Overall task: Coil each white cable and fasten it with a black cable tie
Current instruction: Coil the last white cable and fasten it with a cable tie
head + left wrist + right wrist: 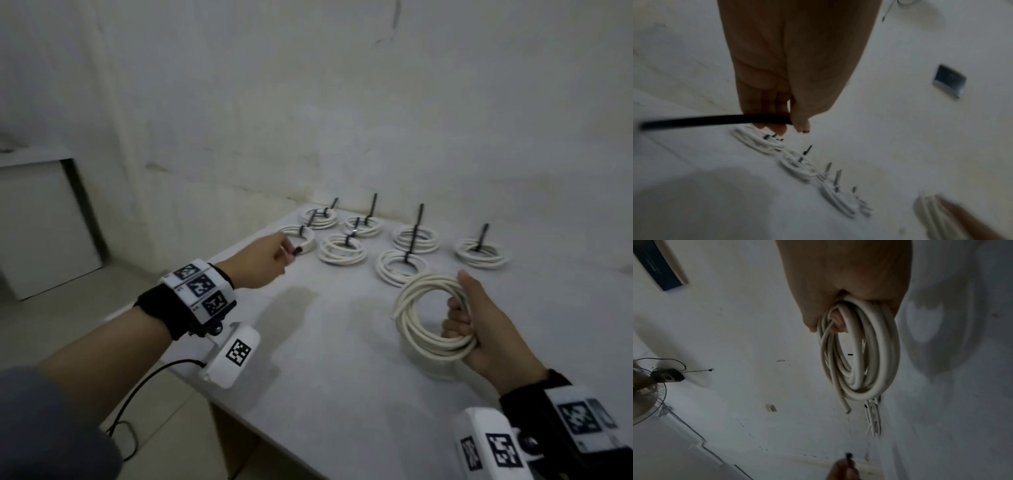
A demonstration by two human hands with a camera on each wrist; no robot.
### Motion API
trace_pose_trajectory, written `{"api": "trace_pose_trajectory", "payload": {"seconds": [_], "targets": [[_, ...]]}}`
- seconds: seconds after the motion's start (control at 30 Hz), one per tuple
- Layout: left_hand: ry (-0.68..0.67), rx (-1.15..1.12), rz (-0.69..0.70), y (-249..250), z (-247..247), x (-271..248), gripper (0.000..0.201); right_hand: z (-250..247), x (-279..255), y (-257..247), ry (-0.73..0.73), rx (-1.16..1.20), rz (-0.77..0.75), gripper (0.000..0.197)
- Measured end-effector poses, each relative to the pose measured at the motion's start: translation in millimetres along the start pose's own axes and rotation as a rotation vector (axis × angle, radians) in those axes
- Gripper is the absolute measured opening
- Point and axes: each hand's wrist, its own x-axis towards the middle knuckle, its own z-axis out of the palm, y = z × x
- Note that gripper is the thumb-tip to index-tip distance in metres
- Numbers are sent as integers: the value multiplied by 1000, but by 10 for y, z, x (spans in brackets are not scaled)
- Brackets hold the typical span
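Head view, lower right: the right hand (pixel 479 329) has its grip closed round the untied white coiled cable (pixel 433 313) above the table (pixel 325 342); the left hand (pixel 263 258), centre-left, pinches a black cable tie (pixel 715 121). Loosening the grip would likely let the loops spring apart.

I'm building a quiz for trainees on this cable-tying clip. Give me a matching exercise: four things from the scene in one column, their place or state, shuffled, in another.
Things
1. left hand
2. right hand
3. loose coil
4. tied coils

States
A. lying on the white table, ties sticking up
B. grips the untied coil
C. pinches a black cable tie
D. held up, no tie on it

Pairs: 1-C, 2-B, 3-D, 4-A
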Motion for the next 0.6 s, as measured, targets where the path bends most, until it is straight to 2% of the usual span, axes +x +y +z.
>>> {"api": "trace_pose_trajectory", "payload": {"seconds": [0.07,0.1,0.17,0.23,0.37,0.5,0.6], "targets": [[121,-386,132,377,50,65,14,-92,-9,-25,40,-31,-30,45],[132,-596,206,578,81,70,17,-151,-16,-39,67,-52,-43,45],[35,-957,366,970,193,44,14,-306,-48,-75,118,-74,-63,46],[-115,-1169,482,1303,386,4,18,-492,-101,-136,179,-68,-80,47],[-237,-1230,598,1771,860,-79,41,-830,-199,-257,294,6,-140,47],[-288,-1273,600,2070,1270,-132,45,-1005,-234,-358,359,90,-188,47],[-352,-1312,617,2167,1457,-126,34,-1074,-217,-430,361,113,-201,47]]}}
